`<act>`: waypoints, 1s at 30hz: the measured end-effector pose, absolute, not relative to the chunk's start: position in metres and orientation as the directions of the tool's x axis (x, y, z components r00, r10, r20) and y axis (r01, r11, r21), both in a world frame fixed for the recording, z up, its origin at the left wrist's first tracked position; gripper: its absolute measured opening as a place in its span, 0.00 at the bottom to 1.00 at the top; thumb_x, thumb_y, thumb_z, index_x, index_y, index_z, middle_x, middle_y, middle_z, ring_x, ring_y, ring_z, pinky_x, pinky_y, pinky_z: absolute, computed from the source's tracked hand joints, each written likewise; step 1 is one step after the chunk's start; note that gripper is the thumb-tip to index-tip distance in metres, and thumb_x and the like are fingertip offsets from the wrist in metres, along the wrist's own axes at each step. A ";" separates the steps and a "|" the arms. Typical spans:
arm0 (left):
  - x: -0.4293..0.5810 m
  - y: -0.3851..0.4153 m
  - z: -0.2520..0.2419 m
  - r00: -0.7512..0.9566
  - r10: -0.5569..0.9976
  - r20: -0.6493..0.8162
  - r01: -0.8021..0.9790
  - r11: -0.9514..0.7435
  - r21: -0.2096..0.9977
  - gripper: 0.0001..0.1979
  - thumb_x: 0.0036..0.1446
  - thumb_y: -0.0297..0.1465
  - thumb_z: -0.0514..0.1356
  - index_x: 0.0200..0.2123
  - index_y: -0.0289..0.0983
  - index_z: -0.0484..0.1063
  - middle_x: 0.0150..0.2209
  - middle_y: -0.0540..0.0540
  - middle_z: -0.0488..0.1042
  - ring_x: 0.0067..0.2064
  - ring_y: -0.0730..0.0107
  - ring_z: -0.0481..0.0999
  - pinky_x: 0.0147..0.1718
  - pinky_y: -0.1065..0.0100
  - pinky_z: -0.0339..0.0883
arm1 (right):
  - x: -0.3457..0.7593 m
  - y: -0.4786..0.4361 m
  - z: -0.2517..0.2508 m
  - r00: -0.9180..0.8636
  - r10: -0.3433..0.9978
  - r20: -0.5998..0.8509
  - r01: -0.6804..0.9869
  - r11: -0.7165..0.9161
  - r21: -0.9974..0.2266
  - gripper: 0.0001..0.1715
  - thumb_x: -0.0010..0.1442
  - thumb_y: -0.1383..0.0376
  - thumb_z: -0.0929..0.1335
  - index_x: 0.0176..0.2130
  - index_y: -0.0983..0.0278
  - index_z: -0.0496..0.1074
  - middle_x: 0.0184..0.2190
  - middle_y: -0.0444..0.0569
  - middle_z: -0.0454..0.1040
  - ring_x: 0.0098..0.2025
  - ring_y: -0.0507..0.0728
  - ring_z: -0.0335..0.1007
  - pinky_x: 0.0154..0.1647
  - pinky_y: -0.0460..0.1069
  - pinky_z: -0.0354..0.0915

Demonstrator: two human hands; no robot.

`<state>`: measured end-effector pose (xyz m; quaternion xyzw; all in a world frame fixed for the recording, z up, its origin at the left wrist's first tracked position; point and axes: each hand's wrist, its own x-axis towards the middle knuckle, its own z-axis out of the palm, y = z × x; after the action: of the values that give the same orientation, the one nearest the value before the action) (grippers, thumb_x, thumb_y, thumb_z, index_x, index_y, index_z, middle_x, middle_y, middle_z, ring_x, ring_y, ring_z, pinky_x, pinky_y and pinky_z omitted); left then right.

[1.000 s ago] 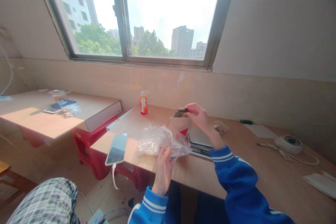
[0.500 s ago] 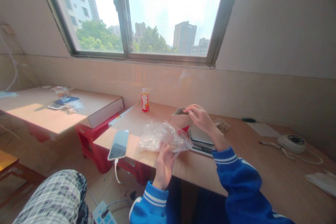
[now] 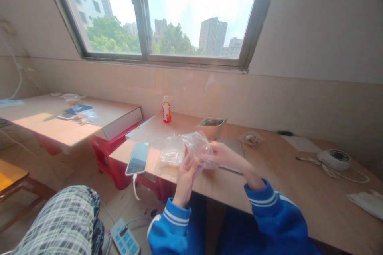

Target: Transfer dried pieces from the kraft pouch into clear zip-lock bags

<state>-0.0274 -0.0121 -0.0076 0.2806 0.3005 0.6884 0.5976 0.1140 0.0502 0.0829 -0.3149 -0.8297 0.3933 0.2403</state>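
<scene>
A clear plastic bag (image 3: 196,141) is held up over the table's front edge. My left hand (image 3: 188,171) grips its lower part, fingers closed round the plastic. On the bag's right side is my right hand (image 3: 218,153), fingers closed on it and partly hidden by the film. More clear plastic (image 3: 172,149) lies to the left of the hands. Behind them stands an open pouch (image 3: 212,127) with something dark inside. A flat scale (image 3: 236,149) is partly covered by my right hand and forearm.
A phone (image 3: 138,158) on a white cable lies at the table's left edge. Further back stands a red-and-white bottle (image 3: 166,109). To the right are a small bag (image 3: 253,138) and a white camera (image 3: 333,160). A person's checked-clothed knee (image 3: 64,223) is at lower left.
My right hand has left the pouch's opening and moved down to the plastic bag, which it now grips. The pouch's mouth shows uncovered. The view has shifted slightly.
</scene>
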 end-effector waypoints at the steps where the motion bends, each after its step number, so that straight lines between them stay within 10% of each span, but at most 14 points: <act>1: -0.028 -0.012 -0.007 -0.148 0.989 0.007 -0.631 -0.099 0.770 0.26 0.47 0.35 0.69 0.50 0.41 0.70 0.50 0.42 0.75 0.50 0.57 0.75 0.47 0.59 0.71 | 0.112 0.049 0.081 -0.695 0.705 0.145 0.337 0.496 -0.800 0.17 0.57 0.55 0.67 0.32 0.67 0.73 0.29 0.48 0.75 0.30 0.53 0.67 0.30 0.46 0.64; 7: -0.029 -0.010 -0.008 -0.260 0.964 -0.049 -0.544 -0.105 0.832 0.20 0.39 0.38 0.71 0.24 0.35 0.63 0.26 0.49 0.76 0.32 0.68 0.78 0.32 0.68 0.72 | 0.104 0.046 0.068 -0.701 0.706 0.103 0.332 0.449 -0.829 0.23 0.56 0.49 0.67 0.33 0.67 0.73 0.29 0.47 0.75 0.28 0.52 0.66 0.28 0.46 0.63; 16: -0.036 -0.011 -0.003 -0.303 0.952 -0.046 -0.648 -0.170 0.743 0.14 0.44 0.33 0.69 0.35 0.36 0.71 0.37 0.49 0.76 0.39 0.70 0.76 0.40 0.68 0.69 | 0.133 0.055 0.084 -0.463 0.839 0.285 0.181 0.404 -0.897 0.19 0.50 0.52 0.73 0.32 0.64 0.70 0.30 0.45 0.74 0.35 0.55 0.72 0.36 0.49 0.69; 22: -0.042 -0.012 -0.001 -0.319 0.947 -0.043 -0.660 -0.189 0.727 0.14 0.47 0.33 0.67 0.36 0.36 0.70 0.36 0.50 0.74 0.37 0.74 0.74 0.38 0.72 0.67 | 0.136 0.093 0.116 0.058 0.802 0.594 0.115 0.586 -0.802 0.22 0.48 0.52 0.74 0.37 0.62 0.68 0.34 0.46 0.74 0.36 0.55 0.73 0.38 0.52 0.71; 30: -0.043 -0.013 0.000 -0.325 0.945 -0.041 -0.648 -0.191 0.737 0.15 0.47 0.33 0.67 0.39 0.37 0.71 0.40 0.48 0.76 0.39 0.71 0.76 0.39 0.70 0.66 | 0.117 0.085 0.103 -0.160 0.654 0.740 0.480 0.706 -0.520 0.14 0.64 0.59 0.62 0.43 0.61 0.72 0.47 0.54 0.70 0.52 0.59 0.66 0.54 0.57 0.62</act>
<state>-0.0430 -0.0134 -0.0002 0.2188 0.3391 0.7399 0.5383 0.1169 0.0854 0.1035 -0.3743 -0.7570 0.0821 0.5292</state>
